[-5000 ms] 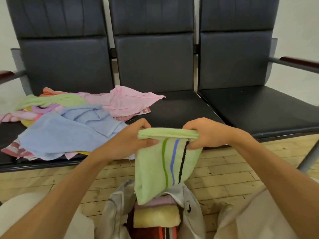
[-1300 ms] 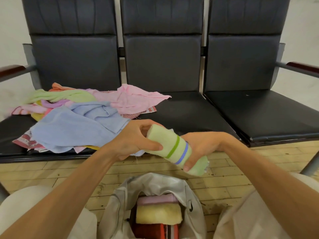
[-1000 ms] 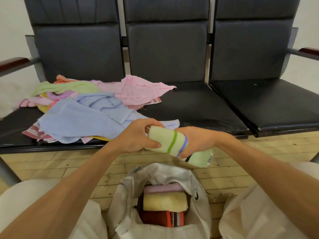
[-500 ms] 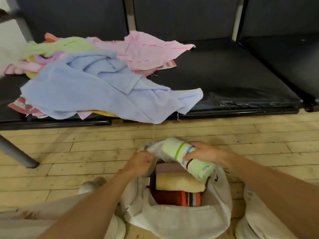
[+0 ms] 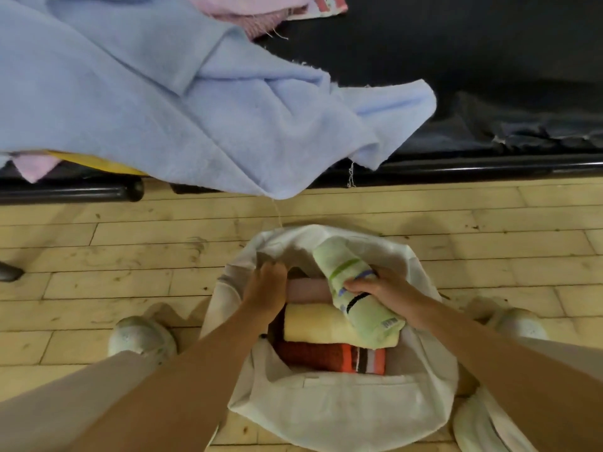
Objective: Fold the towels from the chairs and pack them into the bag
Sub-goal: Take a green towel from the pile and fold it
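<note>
A white cloth bag (image 5: 346, 409) stands open on the wooden floor between my feet. Inside lie a folded pink towel (image 5: 308, 288), a yellow towel (image 5: 313, 324) and an orange striped towel (image 5: 319, 355). My right hand (image 5: 378, 287) grips a rolled light-green towel (image 5: 355, 288) with green, blue and black stripes, held slanted in the bag's mouth over the other towels. My left hand (image 5: 266, 287) holds the bag's left rim (image 5: 264, 256), fingers curled over the cloth. A large light-blue towel (image 5: 163, 102) hangs over the chair's front edge.
The black chair seat (image 5: 473, 76) runs across the top, its front bar close above the bag. Pink (image 5: 248, 11) and yellow (image 5: 94, 163) towels show under and behind the blue one. My shoes (image 5: 140, 337) flank the bag on the floor.
Both hands came down from in front of the chairs to the bag. The left hand let go of the green towel and took the bag's rim; the right hand lowered the towel into the opening.
</note>
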Available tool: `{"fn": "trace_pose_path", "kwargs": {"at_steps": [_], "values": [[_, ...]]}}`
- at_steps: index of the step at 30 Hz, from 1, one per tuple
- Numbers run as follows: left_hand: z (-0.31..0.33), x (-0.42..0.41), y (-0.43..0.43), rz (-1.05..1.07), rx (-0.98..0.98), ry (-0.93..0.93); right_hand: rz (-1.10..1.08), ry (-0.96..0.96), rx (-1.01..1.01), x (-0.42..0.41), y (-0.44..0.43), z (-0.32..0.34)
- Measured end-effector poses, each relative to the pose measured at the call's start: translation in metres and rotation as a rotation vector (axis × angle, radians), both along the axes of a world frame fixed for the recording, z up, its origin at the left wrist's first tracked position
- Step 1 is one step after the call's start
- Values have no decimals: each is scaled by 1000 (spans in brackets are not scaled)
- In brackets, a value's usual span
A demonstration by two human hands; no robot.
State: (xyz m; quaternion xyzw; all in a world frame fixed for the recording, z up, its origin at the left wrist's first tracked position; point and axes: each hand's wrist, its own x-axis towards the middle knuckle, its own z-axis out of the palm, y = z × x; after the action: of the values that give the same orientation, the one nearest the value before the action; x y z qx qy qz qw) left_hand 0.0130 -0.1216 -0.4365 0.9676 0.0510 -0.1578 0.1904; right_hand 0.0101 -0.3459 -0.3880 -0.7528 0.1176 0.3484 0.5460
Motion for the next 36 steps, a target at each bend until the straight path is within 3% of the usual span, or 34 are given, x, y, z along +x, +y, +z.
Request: {"fn": "trace_pose_path", "kwargs": {"at_steps": [5,12,17,22,27,29,33,36], "values": [[4,16,-15,144,-9,96,23,-9,22,-3,-2,-2],[-1,16,-22,288,-16,71,50,-16,0,-6,-6,-3],[-1,15,-1,81,60,54,63,33,6,-7,-3,6],[55,18,4,-88,136,24,121,63,16,-20,11,21],[114,20,11,-120,13,22,348,-176,-132,-40,47,40],[123,14,19,-146,-26,34,209,-212,-96,-48,74,35],[134,5,29,-157,-102,76,-273,-269,-62,-58,128,3],[134,0,30,-174,-141,72,-355,-249,-6,-65,155,-17]]}}
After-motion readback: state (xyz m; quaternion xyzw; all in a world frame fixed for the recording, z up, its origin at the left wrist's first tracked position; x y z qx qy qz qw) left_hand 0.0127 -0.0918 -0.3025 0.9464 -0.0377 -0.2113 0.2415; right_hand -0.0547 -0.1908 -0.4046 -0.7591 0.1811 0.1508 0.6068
